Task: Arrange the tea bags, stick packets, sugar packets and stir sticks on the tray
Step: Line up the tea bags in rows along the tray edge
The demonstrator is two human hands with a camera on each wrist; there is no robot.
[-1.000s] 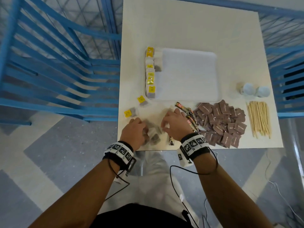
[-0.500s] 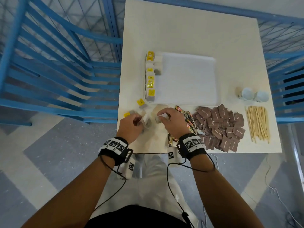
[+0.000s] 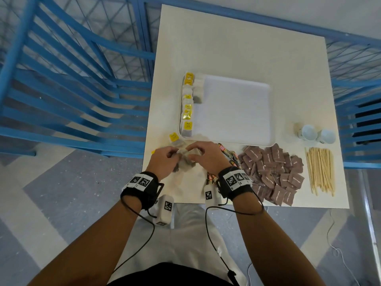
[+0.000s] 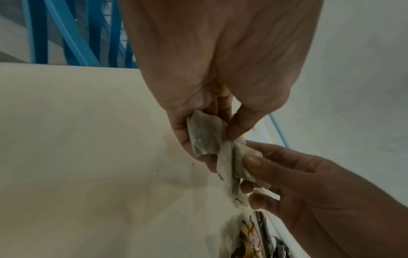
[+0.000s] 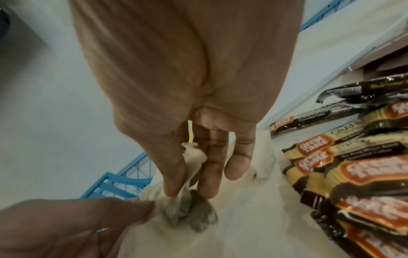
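Observation:
Both hands hold a small bunch of tea bags (image 3: 185, 159) just above the table, near the tray's front left corner. My left hand (image 3: 165, 159) pinches one grey tea bag (image 4: 204, 137) between thumb and fingers. Beside it my right hand (image 3: 203, 156) pinches another tea bag (image 5: 192, 162). The white tray (image 3: 233, 112) carries a row of tea bags with yellow tags (image 3: 188, 104) along its left edge. Stick packets (image 3: 228, 155) lie under my right wrist, and brown sugar packets (image 3: 272, 170) and wooden stir sticks (image 3: 320, 170) lie to the right.
One loose tea bag with a yellow tag (image 3: 174, 138) lies left of the tray's corner. Two small white cups (image 3: 315, 134) stand at the table's right edge. Blue railings (image 3: 72, 89) flank the table on both sides. The table's front edge (image 3: 247, 204) is close to my wrists.
Both hands have risen from the table's front edge toward the tray, lifting the gathered tea bags. The loose bags that lay between them are now held.

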